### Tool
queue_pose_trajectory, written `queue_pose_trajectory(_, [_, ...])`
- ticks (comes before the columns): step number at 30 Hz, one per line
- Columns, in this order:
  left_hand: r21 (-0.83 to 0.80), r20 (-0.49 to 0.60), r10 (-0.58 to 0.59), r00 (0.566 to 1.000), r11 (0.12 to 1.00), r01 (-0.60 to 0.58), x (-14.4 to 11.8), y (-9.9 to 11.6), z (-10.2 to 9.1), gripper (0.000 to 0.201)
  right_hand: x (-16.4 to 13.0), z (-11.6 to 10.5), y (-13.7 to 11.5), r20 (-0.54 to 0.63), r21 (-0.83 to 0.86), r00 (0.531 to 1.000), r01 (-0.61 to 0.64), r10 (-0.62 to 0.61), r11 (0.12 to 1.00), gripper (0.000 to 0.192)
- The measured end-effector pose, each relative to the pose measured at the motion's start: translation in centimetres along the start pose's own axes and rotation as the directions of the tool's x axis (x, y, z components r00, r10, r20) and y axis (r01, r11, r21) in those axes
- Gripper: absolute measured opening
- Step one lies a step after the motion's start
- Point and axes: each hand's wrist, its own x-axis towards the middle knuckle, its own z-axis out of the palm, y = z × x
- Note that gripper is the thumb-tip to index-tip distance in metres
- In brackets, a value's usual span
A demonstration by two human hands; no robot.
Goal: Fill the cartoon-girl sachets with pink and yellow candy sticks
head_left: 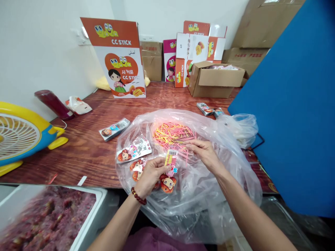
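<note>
My left hand (153, 174) pinches a small clear packet (170, 160) printed with a red-haired cartoon girl and a barcode; yellow and pink show through it. My right hand (202, 151) is closed in a pinch at the edge of a heap of thin pink and yellow sticks (170, 134); what its fingertips hold is too small to make out. The heap lies in a large, spread-out clear plastic bag (209, 198). Silvery printed packets (134, 150) rest on the bag to the left, with more cartoon-girl packets (136, 167) beside my left hand.
A packet stack (114, 129) lies on the wooden table (86, 139), with more packets (205, 108) farther right. A yellow-blue fan (23, 136) stands left, above a foam box (90, 223) of reddish contents. Cartons (217, 82) line the back; a blue panel (295, 115) blocks the right.
</note>
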Motion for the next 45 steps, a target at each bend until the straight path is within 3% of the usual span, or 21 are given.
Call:
queue_pose_trajectory(4, [0.038, 0.009, -0.044, 0.999, 0.998, 0.043, -0.7, 0.2, -0.4, 0.033, -0.3, 0.1, -1.2, 0.005, 0.249, 0.996, -0.086, 0.087, 0.965, 0.019])
queue_pose_trajectory(7, [0.104, 0.059, -0.044, 0.997, 0.994, 0.038, -1.0, 0.2, -0.9, 0.03, -0.1, 0.9, -1.6, -0.051, 0.408, 0.997, -0.037, 0.063, 0.912, 0.019])
queue_pose_trajectory(11, [0.182, 0.091, -0.034, 0.995, 0.983, 0.017, -1.5, 0.4, -1.2, 0.027, 0.4, 2.1, -1.9, -0.257, 0.383, 0.966, 0.13, -0.03, 0.914, 0.02])
queue_pose_trajectory(13, [0.213, 0.085, -0.03, 0.996, 0.977, 0.012, -1.8, 0.6, -1.3, 0.026, 0.5, 2.4, -2.0, -0.29, 0.293, 0.955, 0.15, -0.062, 0.944, 0.02])
queue_pose_trajectory(16, [0.223, 0.07, -0.028, 0.997, 0.975, 0.012, -2.0, 0.9, -1.4, 0.025, 0.3, 2.8, -2.0, -0.244, 0.19, 0.966, 0.133, -0.084, 0.973, 0.021])
queue_pose_trajectory(20, [0.208, 0.065, -0.014, 0.998, 0.978, 0.0, -2.1, 1.2, -1.3, 0.027, 0.0, 3.2, -2.1, -0.185, 0.17, 0.978, 0.131, -0.099, 0.977, 0.018])
queue_pose_trajectory(27, [0.194, 0.082, -0.019, 0.996, 0.981, 0.003, -1.9, 1.5, -1.4, 0.03, -0.2, 4.1, -2.0, 0.031, 0.144, 0.999, 0.009, -0.013, 0.99, 0.013])
queue_pose_trajectory(33, [0.167, 0.067, -0.039, 0.997, 0.986, 0.028, -1.8, 1.3, -1.6, 0.029, -0.5, 3.4, -1.1, 0.063, -0.11, 0.982, 0.183, -0.177, 0.977, 0.009])
queue_pose_trajectory(37, [0.125, 0.05, -0.059, 0.997, 0.991, 0.052, -1.7, 1.5, -1.6, 0.031, -0.7, 2.8, -1.3, 0.188, -0.186, 0.952, 0.275, -0.24, 0.943, 0.016])
queue_pose_trajectory(41, [0.079, 0.076, -0.082, 0.994, 0.994, 0.076, -1.9, 1.5, -1.4, 0.025, -1.1, 2.3, -1.5, 0.366, -0.188, 0.912, 0.269, -0.187, 0.945, 0.024])
queue_pose_trajectory(45, [0.175, 0.117, -0.077, 0.99, 0.983, 0.056, -3.1, 0.5, -1.0, 0.016, -2.0, 1.7, -1.2, 0.337, -0.167, 0.94, 0.123, -0.06, 0.978, 0.022])
